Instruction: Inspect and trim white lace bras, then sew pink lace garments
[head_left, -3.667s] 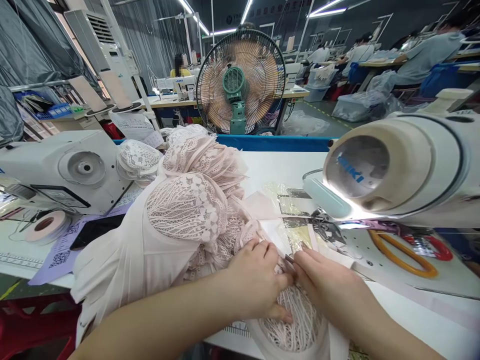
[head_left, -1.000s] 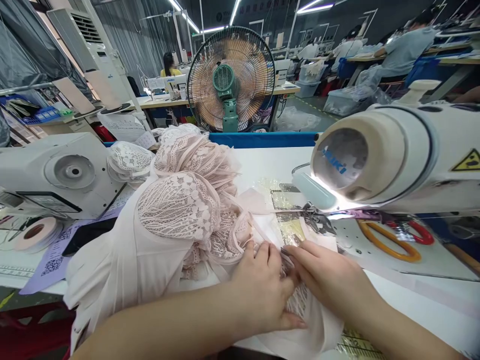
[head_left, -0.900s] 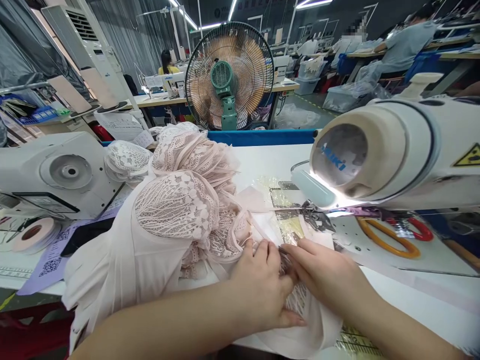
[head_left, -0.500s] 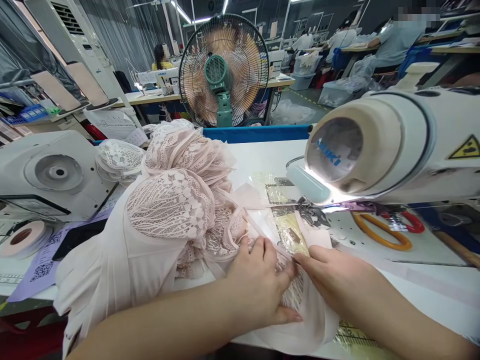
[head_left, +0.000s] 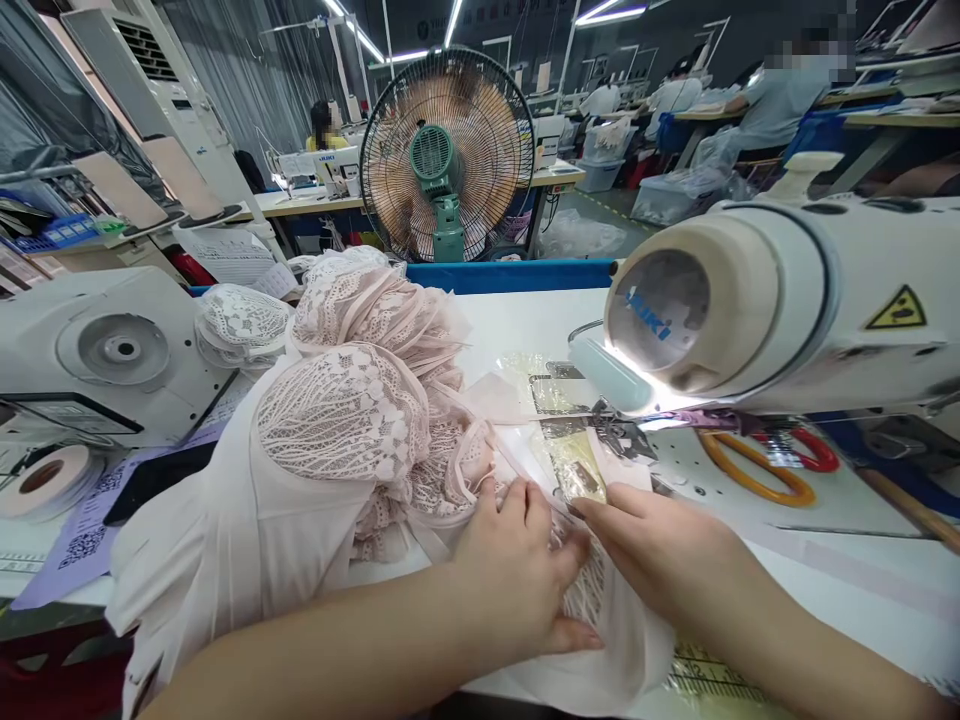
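Observation:
A heap of pale pink lace garment pieces point(head_left: 352, 430) lies on the white sewing table point(head_left: 525, 320). My left hand point(head_left: 517, 575) presses on the near lace piece point(head_left: 600, 620), fingers bent over its edge and thumb stretched along the fabric. My right hand point(head_left: 660, 550) rests beside it, fingertips pinching the same edge just in front of the presser foot point(head_left: 615, 435) of the white sewing machine point(head_left: 757, 300). Both hands hold the lace piece.
Orange-handled and red-handled scissors point(head_left: 757, 470) lie under the machine arm. A second machine point(head_left: 112, 360), a tape roll point(head_left: 45, 480) and a black phone point(head_left: 150, 475) sit at the left. A standing fan point(head_left: 446, 155) is behind the table. Other people work at far benches.
Both hands have edged the lace piece slightly toward the presser foot; the view shifted a little. The grip looks the same.

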